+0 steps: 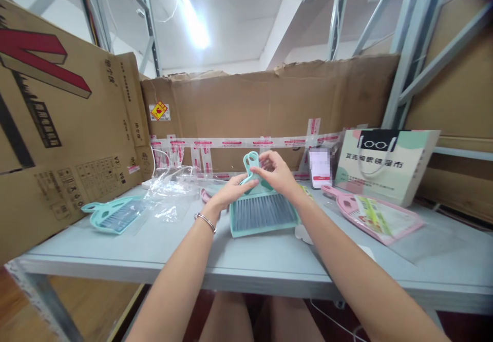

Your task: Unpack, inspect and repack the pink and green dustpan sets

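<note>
A mint-green dustpan (265, 232) with a matching hand brush (265, 211) nested in it stands tilted over the front middle of the table, its grey bristles facing me. My left hand (235, 190) is closed around the lower part of the handles from the left, thumb across the front. From the right, my right hand (278, 173) grips the same handles near the looped top, fingers bent and thumb close to my left thumb. Which hand bears on the brush and which on the dustpan is partly hidden. Behind them a piece of pink handle (205, 195) peeks out.
Another mint dustpan set (115, 216) lies left, near crumpled clear plastic bags (169, 190). A pink dustpan set (379, 216) lies right, before a paper bag (381, 165) and a phone (321, 168). Cardboard boxes (239, 106) wall the back and left of the table (154, 249).
</note>
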Available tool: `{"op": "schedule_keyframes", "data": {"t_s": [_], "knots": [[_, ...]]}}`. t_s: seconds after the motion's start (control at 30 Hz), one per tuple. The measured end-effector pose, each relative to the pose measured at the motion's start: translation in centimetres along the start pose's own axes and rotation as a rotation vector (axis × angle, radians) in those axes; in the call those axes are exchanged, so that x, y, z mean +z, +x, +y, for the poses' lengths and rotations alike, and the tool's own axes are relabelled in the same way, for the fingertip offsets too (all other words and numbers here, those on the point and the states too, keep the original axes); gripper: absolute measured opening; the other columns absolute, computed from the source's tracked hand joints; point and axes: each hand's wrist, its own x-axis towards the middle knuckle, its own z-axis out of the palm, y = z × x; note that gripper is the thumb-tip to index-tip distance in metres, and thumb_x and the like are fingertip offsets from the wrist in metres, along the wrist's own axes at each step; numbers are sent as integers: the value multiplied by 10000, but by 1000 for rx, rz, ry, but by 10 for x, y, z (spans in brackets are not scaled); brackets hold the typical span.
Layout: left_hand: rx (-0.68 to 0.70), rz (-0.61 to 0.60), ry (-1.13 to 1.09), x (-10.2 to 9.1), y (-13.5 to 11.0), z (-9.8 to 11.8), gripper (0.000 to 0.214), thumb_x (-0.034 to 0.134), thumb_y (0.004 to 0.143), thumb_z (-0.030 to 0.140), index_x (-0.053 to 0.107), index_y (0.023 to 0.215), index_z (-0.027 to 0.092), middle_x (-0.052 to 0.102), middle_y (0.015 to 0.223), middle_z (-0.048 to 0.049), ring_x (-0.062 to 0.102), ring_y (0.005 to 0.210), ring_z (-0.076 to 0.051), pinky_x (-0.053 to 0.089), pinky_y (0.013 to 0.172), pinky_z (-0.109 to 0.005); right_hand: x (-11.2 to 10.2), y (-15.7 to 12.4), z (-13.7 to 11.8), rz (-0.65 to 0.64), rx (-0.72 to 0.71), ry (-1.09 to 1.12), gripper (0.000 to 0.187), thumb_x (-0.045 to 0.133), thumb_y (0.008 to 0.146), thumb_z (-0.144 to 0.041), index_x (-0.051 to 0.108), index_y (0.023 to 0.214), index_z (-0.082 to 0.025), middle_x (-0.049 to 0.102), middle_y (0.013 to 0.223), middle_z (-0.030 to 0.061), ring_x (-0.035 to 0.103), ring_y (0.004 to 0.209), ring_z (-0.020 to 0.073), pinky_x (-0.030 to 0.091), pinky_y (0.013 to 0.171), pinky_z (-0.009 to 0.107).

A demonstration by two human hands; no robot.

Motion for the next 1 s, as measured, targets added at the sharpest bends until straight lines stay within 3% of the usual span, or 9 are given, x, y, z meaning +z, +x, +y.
{"op": "schedule_keyframes", "data": {"t_s": [0.1, 0.17, 0.27, 0.43, 0.6, 0.77, 0.83, 0.9, 1.0], "knots": [[-28, -43, 43, -1, 2, -6, 352, 650, 695, 427, 663, 932, 167, 656, 985, -69, 567, 901, -203, 418, 810, -310, -3, -3, 6, -71, 171, 91, 419, 675, 644, -375, 466, 968, -212, 550, 724, -38, 526, 603, 120, 453, 622, 289], [-35, -42, 36, -2, 3, -9, 351, 634, 706, 437, 660, 929, 167, 656, 964, -66, 571, 862, -187, 420, 791, -298, -7, -4, 9, -189, 301, 200, 466, 666, 658, -383, 475, 1042, -200, 618, 730, -18, 572, 624, 138, 472, 624, 301], [-28, -37, 60, -4, 4, -11, 349, 613, 717, 446, 659, 930, 174, 656, 927, -51, 567, 815, -173, 422, 758, -282, -15, -5, 14, -318, 382, 284, 365, 689, 647, -367, 604, 943, -170, 682, 809, 38, 627, 730, 171, 498, 692, 313], [-11, -42, 175, -4, 5, -15, 337, 577, 737, 452, 671, 917, 183, 651, 855, -31, 545, 776, -170, 411, 745, -284, -12, -8, 17, -251, 413, 232, 251, 738, 599, -325, 661, 759, -148, 693, 762, 52, 638, 709, 187, 514, 669, 314], [9, -32, 154, -4, 5, -13, 315, 597, 730, 426, 676, 922, 189, 655, 831, -25, 553, 772, -173, 410, 751, -279, -9, -6, 16, -231, 430, 207, 302, 742, 595, -347, 658, 800, -142, 693, 791, 63, 635, 703, 182, 517, 662, 321], [-65, 60, 117, -11, 5, -12, 265, 624, 711, 393, 679, 849, 173, 655, 812, -26, 552, 721, -161, 412, 728, -275, -53, -5, 27, -252, 427, 70, 336, 691, 635, -399, 628, 867, -164, 677, 881, 77, 618, 804, 189, 493, 734, 331], [-77, 90, 120, -14, 6, -13, 249, 625, 712, 385, 677, 825, 169, 655, 807, -31, 548, 706, -161, 410, 719, -278, -78, -13, 33, -400, 457, -195, 351, 705, 594, -408, 611, 840, -175, 662, 904, 81, 611, 832, 215, 485, 729, 338], [-88, 102, 112, -16, 6, -15, 238, 632, 707, 381, 678, 808, 170, 658, 806, -36, 551, 707, -166, 409, 718, -280, -97, -26, 36, -646, 508, -463, 400, 723, 543, -429, 609, 840, -186, 652, 928, 79, 608, 850, 245, 479, 738, 355], [-98, 100, 84, -17, 6, -16, 243, 650, 693, 385, 676, 812, 175, 668, 823, -41, 567, 729, -175, 415, 729, -281, -110, -56, 32, -870, 578, -659, 563, 736, 495, -465, 601, 971, -196, 641, 1013, 89, 604, 901, 280, 480, 772, 381]]}}
